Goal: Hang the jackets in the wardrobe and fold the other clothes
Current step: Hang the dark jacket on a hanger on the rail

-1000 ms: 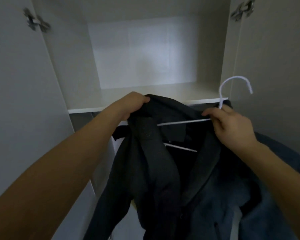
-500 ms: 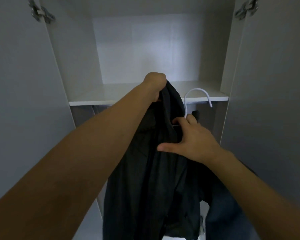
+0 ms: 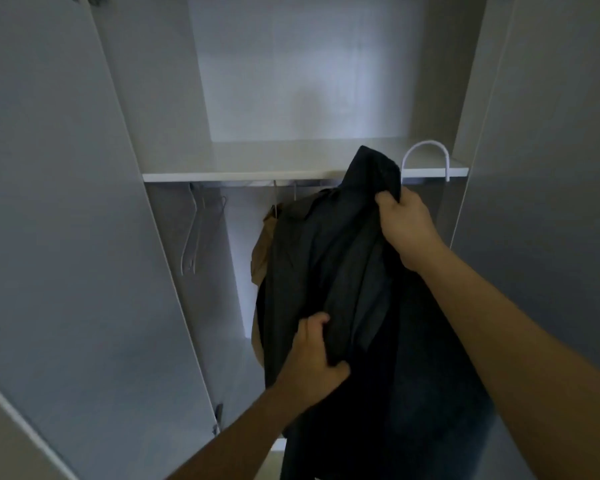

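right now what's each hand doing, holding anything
Left hand: grips a fold of the dark jacket, low down.
Right hand: grips the same jacket near its top, by the white hanger hook.

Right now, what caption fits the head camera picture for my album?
Both hands, left hand and right hand, grip a dark jacket on a white hanger at the open wardrobe.

A dark grey fabric jacket is held up before an open white wardrobe. Its upper edge is gripped by the right hand, beside a white curved hanger hook. A lower fold is pinched by the left hand. A tan garment and empty wire hangers are seen on the rail.
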